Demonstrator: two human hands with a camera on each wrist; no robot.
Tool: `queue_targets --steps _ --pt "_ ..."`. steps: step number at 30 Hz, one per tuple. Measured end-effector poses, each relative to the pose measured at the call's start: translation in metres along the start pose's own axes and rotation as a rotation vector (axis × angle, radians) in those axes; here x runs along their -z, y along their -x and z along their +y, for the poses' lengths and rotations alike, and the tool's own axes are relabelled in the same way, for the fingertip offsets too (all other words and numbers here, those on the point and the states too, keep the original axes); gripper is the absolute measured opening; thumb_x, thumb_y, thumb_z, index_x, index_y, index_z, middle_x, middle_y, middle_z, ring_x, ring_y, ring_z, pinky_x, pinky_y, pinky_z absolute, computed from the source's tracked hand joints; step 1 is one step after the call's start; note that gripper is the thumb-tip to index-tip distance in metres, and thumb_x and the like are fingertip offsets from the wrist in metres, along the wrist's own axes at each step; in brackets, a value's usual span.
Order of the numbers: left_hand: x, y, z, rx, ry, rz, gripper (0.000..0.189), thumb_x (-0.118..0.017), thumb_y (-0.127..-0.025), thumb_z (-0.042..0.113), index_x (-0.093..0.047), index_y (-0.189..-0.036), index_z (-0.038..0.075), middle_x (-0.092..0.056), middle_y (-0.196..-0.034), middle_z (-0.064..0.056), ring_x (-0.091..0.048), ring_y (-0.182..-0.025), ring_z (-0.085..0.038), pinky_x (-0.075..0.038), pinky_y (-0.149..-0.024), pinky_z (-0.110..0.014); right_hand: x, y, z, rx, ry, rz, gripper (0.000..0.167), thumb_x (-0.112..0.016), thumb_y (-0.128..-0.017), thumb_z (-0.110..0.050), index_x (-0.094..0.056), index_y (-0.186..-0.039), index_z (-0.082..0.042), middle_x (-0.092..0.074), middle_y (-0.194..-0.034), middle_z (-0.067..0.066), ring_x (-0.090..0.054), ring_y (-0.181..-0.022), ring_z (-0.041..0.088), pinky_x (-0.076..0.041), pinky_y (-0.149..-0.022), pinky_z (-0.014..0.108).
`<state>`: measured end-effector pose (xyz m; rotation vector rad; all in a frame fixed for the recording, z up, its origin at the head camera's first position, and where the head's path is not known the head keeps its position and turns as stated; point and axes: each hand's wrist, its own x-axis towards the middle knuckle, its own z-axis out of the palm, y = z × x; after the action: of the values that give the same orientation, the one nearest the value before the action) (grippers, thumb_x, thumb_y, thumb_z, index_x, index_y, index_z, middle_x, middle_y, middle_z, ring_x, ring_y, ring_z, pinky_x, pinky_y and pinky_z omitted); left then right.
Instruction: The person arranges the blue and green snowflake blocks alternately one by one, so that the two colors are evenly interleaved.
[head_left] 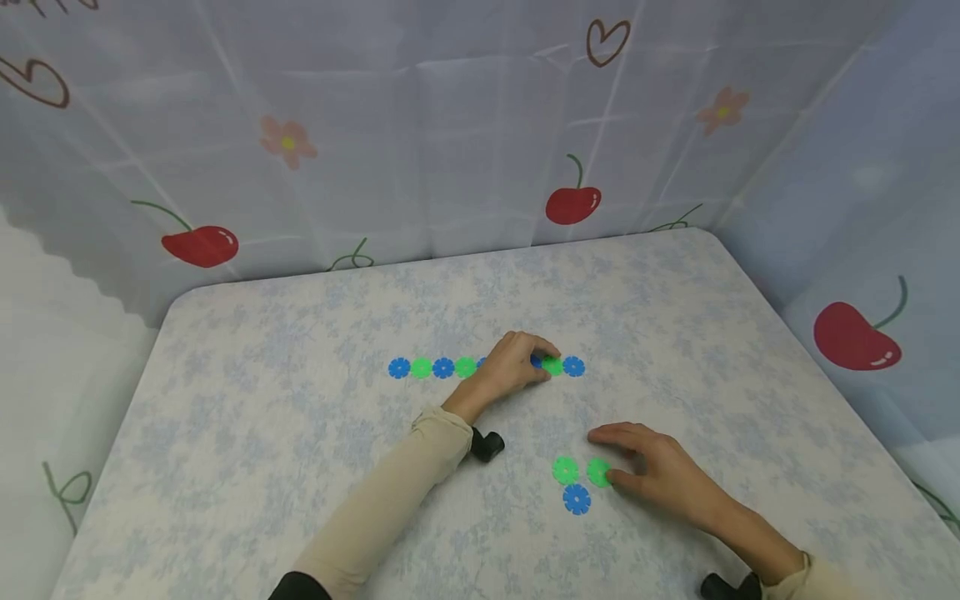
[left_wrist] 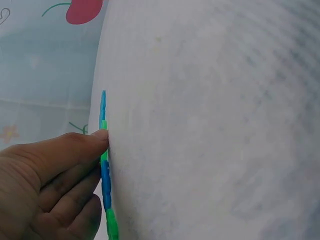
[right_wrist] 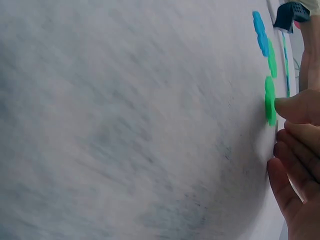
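A straight row of notched plastic discs, alternating blue and green, lies on the table; the leftmost is a blue disc (head_left: pixel 399 368). My left hand (head_left: pixel 510 365) reaches over the row and hides part of it. Its thumb and forefinger pinch a green disc (head_left: pixel 552 367) second from the right end, beside the last blue disc (head_left: pixel 573 367). In the left wrist view the thumb (left_wrist: pixel 97 140) presses on that disc's edge. Nearer me, my right hand (head_left: pixel 667 471) has its thumb at the edge of a loose green disc (head_left: pixel 597 473), its other fingers stretched out past it.
Another green disc (head_left: pixel 566 471) and a blue disc (head_left: pixel 577 499) lie loose left of the right hand. A pale blue patterned cloth covers the table (head_left: pixel 262 400). A curtain (head_left: pixel 427 150) with cherries and hearts hangs behind it.
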<state>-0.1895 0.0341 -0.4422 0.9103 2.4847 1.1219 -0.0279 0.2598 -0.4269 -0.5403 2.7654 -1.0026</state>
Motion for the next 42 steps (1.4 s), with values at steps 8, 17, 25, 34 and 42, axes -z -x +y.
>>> queue_targets --steps 8,17,25,34,42 --pt "0.001 -0.005 0.007 -0.004 0.037 -0.026 0.037 -0.078 -0.085 0.008 -0.07 -0.121 0.007 -0.069 -0.12 -0.004 -0.063 -0.112 -0.016 -0.05 -0.093 -0.026 -0.007 0.011 -0.005 0.025 0.072 0.04 0.05 -0.083 -0.078 -0.01 -0.068 -0.125 -0.016 -0.063 -0.126 -0.006 -0.06 -0.116 0.021 -0.053 -0.09 0.044" --pt "-0.011 -0.019 0.018 -0.007 0.006 -0.036 0.038 -0.078 -0.085 0.009 -0.07 -0.123 0.009 -0.067 -0.124 -0.002 -0.061 -0.116 -0.015 -0.048 -0.096 -0.024 -0.012 0.012 -0.005 0.101 0.093 0.083 0.045 -0.085 -0.075 -0.008 -0.073 -0.116 -0.022 -0.067 -0.116 -0.01 -0.062 -0.106 0.014 -0.056 -0.083 0.037" --pt "-0.014 -0.018 0.015 0.0 -0.033 -0.031 0.036 -0.077 -0.086 0.009 -0.071 -0.121 0.009 -0.067 -0.126 -0.002 -0.06 -0.117 -0.017 -0.048 -0.098 -0.026 -0.017 0.01 -0.003 0.184 0.068 0.118 0.041 -0.086 -0.072 -0.003 -0.072 -0.106 -0.023 -0.064 -0.111 -0.01 -0.062 -0.1 0.013 -0.056 -0.08 0.032" --pt "-0.016 -0.021 0.013 -0.019 -0.027 -0.022 0.033 -0.077 -0.086 0.009 -0.072 -0.118 0.009 -0.068 -0.123 -0.003 -0.062 -0.114 -0.017 -0.049 -0.096 -0.026 -0.015 0.011 -0.002 0.131 0.124 0.075 0.032 -0.084 -0.077 -0.012 -0.07 -0.102 -0.024 -0.06 -0.109 -0.014 -0.061 -0.097 0.008 -0.056 -0.079 0.033" --pt "-0.018 -0.024 0.016 -0.031 -0.054 -0.038 0.033 -0.077 -0.086 0.009 -0.072 -0.118 0.009 -0.068 -0.123 -0.003 -0.062 -0.114 -0.017 -0.049 -0.095 -0.024 -0.01 0.015 -0.002 0.172 0.212 0.081 0.032 -0.084 -0.077 -0.016 -0.072 -0.105 -0.023 -0.062 -0.111 -0.013 -0.063 -0.097 0.008 -0.057 -0.075 0.03"
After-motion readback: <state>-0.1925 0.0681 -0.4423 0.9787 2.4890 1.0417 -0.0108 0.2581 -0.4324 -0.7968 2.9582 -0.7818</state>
